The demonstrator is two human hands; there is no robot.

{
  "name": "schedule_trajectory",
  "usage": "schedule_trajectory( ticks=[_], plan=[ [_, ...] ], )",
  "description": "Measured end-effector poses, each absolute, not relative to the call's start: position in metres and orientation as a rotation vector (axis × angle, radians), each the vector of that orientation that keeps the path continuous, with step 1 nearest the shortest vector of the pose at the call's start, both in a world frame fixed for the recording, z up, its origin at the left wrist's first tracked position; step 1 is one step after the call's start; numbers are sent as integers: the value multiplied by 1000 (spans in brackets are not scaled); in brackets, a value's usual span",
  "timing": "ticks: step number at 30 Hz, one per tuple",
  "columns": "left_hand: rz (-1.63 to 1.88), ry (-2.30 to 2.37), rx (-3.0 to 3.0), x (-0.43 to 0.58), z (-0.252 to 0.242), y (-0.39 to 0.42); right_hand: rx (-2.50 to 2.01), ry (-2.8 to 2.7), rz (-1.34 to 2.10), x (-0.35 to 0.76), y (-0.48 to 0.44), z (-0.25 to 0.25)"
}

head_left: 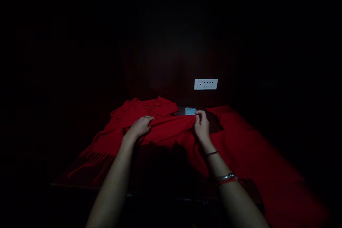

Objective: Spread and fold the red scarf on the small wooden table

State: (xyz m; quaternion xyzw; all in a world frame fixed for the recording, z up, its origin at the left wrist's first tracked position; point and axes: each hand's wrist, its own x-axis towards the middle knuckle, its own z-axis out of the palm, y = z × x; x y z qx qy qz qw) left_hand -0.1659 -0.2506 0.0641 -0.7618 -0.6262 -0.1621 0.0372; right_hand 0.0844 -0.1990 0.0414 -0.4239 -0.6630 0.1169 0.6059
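Observation:
A red scarf [172,124] is stretched between my two hands, its upper edge nearly level. My left hand [140,126] grips it on the left, fingers bent over the cloth. My right hand [202,124] pinches the edge on the right between thumb and fingers. More red fabric with a knotted fringe [96,158] lies heaped at the left. To the right, a long stretch of red cloth [248,149] runs toward me and past the table's front edge. Just behind the held edge, a phone [190,111] with a lit screen is partly covered.
A dark table [77,181] carries the cloth, its front edge faintly visible. On the dark wall behind is a white socket plate [205,84]. Around this lit middle, the surroundings are too dark to make out.

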Motion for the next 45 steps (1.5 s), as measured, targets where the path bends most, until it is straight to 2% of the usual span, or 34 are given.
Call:
schedule_trajectory(
  ticks=[5,10,12,15,19,23,25,27,30,34,37,41,45],
  plan=[
    [-346,-2034,-2009,-209,74,-270,-1165,-1328,250,96,-192,40],
    [-288,-2234,-1966,-269,136,-300,-1170,-1362,267,93,-194,40],
    [-392,-2284,-1860,-282,169,-314,-1119,-1432,301,90,-196,41],
    [-647,-2411,-2015,-291,211,-336,-1030,-1531,365,88,-197,42],
    [-802,-2458,-2164,-305,234,-350,-931,-1596,457,87,-197,43],
    [-807,-2553,-2174,-322,220,-332,-876,-1733,574,85,-196,42],
    [-516,-2581,-2044,-323,201,-315,-875,-1846,619,85,-196,39],
    [-72,-2477,-1730,-314,174,-300,-877,-1991,590,85,-196,35],
    [-52,-2246,-1668,-283,123,-283,-964,-2165,366,85,-194,28],
    [-193,-1733,-2339,-237,56,-274,-1241,-2202,139,86,-192,26],
    [-291,-1669,-2556,-220,24,-273,-1415,-2112,159,89,-192,28],
    [-243,-1870,-2460,-226,24,-271,-1505,-2070,306,96,-189,28],
    [-273,-1987,-2230,-253,72,-277,-1525,-2073,411,99,-188,24]
  ],
)
